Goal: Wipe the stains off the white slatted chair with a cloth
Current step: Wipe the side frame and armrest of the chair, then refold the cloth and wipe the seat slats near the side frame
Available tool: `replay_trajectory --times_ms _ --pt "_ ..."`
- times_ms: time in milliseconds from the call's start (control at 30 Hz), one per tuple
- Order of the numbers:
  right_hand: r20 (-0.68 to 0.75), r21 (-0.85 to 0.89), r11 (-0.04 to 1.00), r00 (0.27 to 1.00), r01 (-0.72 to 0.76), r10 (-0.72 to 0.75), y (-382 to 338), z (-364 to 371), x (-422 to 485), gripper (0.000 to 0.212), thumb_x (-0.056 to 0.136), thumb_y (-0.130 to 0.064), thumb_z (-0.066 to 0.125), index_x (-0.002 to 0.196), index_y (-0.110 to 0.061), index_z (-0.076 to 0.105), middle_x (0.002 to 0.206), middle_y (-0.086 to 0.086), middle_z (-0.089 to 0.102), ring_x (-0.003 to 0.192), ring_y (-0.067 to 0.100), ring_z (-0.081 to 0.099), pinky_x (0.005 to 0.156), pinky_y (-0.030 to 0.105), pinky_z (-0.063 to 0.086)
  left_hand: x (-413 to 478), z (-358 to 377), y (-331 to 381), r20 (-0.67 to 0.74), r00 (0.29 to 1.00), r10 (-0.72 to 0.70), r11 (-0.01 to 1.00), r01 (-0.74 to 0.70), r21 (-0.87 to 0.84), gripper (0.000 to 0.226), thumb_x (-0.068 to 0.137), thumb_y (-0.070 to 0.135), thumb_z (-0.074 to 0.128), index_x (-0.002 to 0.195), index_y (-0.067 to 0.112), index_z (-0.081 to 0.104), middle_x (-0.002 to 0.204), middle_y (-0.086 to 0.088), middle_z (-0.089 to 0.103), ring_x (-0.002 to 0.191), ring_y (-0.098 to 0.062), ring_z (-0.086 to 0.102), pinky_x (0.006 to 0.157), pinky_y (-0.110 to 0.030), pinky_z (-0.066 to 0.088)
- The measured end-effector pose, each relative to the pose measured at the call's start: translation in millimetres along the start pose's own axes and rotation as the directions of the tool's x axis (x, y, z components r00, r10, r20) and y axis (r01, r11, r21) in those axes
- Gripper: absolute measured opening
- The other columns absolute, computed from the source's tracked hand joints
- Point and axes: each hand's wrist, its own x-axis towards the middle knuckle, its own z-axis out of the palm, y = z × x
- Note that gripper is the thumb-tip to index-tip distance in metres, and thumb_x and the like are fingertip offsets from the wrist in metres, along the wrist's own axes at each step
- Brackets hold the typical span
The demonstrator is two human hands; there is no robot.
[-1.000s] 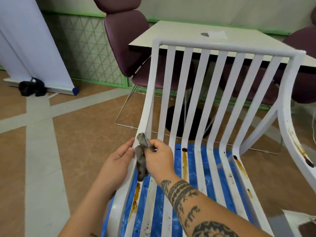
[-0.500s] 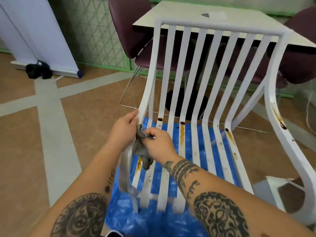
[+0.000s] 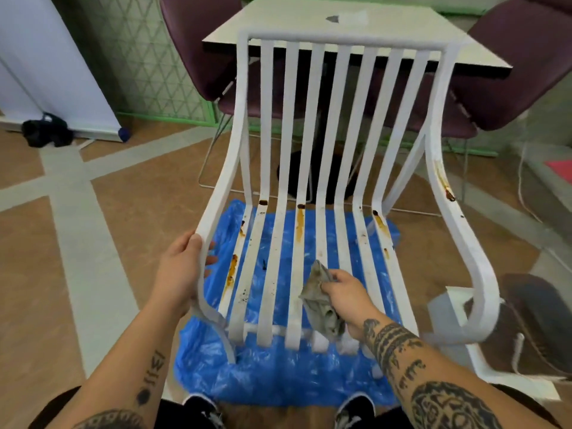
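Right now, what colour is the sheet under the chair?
Blue; the sheet lies under the white chair, clearest in the head view.

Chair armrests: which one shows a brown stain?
The right-side armrest, streaked brown along its curve; the left-side armrest, gripped by the left hand, looks clean.

blue plastic sheet [image 3: 278,376] on floor | purple chairs [image 3: 192,51] | table [image 3: 402,26] behind

Brown floor [image 3: 139,212] (grey bands crossing it): blue plastic sheet [image 3: 278,376] near centre, white slatted chair [image 3: 340,41] standing on it; black bag [image 3: 46,133] far left.
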Motion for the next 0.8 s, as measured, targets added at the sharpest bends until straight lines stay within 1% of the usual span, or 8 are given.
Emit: replay_trajectory --times_ms 67,167,267,400,500,567,667,800 --pt "-0.016 0.126 0.990 0.998 -0.057 0.060 7 -5 -7 0.020 0.100 -0.021 0.051 0.112 -0.014 0.066 0.097 0.012 0.074 0.087 0.031 0.072 0.072 0.043 0.061 -7 5 0 -0.033 0.999 0.017 0.999 -0.016 0.032 0.025 0.106 0.031 0.039 0.112 0.024 0.062 0.098 -0.006 0.071 0.074 -0.024 0.067 0.068 -0.038 0.054" --pt "0.109 0.306 0.932 0.980 -0.193 0.167 12 -4 -17 0.027 0.099 -0.036 0.057 0.112 -0.015 0.065 0.100 0.013 0.076 0.092 0.031 0.072 0.069 0.038 0.058 -18 5 -12 -0.098 0.995 0.008 0.999 -0.003 0.052 0.043 0.105 0.049 0.039 0.108 0.014 0.063 0.075 -0.007 0.062 0.054 -0.017 0.055 0.055 -0.034 0.049" --pt "0.170 0.346 0.912 0.971 -0.219 0.169 16 10 -23 0.023 0.096 -0.029 0.061 0.115 -0.015 0.064 0.104 0.014 0.074 0.093 0.032 0.072 0.071 0.043 0.059 -21 3 -20 -0.117 0.993 0.021 1.000 -0.020 0.013 0.058 0.101 0.057 0.043 0.103 0.004 0.066 0.065 -0.006 0.056 0.050 -0.017 0.050 0.050 -0.032 0.047" --pt "0.058 0.083 0.996 0.998 -0.019 0.015 16 42 -24 0.012 0.094 -0.015 0.064 0.106 -0.017 0.061 0.098 0.011 0.071 0.076 0.025 0.073 0.051 0.030 0.056 -15 2 -24 -0.103 0.994 0.045 0.997 -0.038 0.063 0.058 0.095 0.062 0.054 0.094 0.006 0.067 0.062 -0.005 0.055 0.050 -0.019 0.050 0.051 -0.033 0.049" --pt "0.036 -0.192 0.972 0.991 0.135 -0.131 11 68 -11 0.006 0.092 -0.018 0.064 0.097 -0.020 0.062 0.092 0.007 0.069 0.073 0.022 0.070 0.056 0.035 0.058 -8 0 -28 -0.052 0.998 0.020 0.995 -0.015 0.103 0.041 0.092 0.057 0.064 0.090 0.016 0.064 0.068 -0.006 0.056 0.056 -0.018 0.055 0.050 -0.029 0.053" --pt "0.083 -0.368 0.898 0.970 0.241 -0.227 6 84 4 0.006 0.092 -0.019 0.060 0.095 -0.024 0.063 0.090 0.004 0.067 0.073 0.020 0.064 0.059 0.033 0.054 -3 -2 -30 -0.007 1.000 -0.008 0.994 0.008 0.108 0.026 0.093 0.046 0.069 0.093 0.022 0.062 0.071 -0.008 0.056 0.059 -0.019 0.056 0.047 -0.027 0.053" --pt "0.168 -0.538 0.740 0.912 0.403 -0.374 -2 106 29 0.015 0.092 -0.015 0.059 0.102 -0.020 0.069 0.092 0.003 0.064 0.075 0.020 0.059 0.067 0.037 0.054 3 -4 -36 0.012 1.000 -0.023 0.996 0.022 0.091 0.021 0.092 0.031 0.072 0.098 0.013 0.063 0.066 -0.008 0.053 0.052 -0.018 0.051 0.046 -0.028 0.051" --pt "0.248 -0.721 0.499 0.851 0.481 -0.462 2 127 70 0.021 0.093 -0.013 0.059 0.109 -0.019 0.071 0.103 0.007 0.056 0.083 0.026 0.059 0.075 0.039 0.055 7 -3 -40 0.022 1.000 0.007 0.997 -0.009 0.079 0.022 0.092 0.036 0.071 0.089 0.017 0.060 0.060 -0.005 0.052 0.042 -0.014 0.048 0.045 -0.028 0.049"
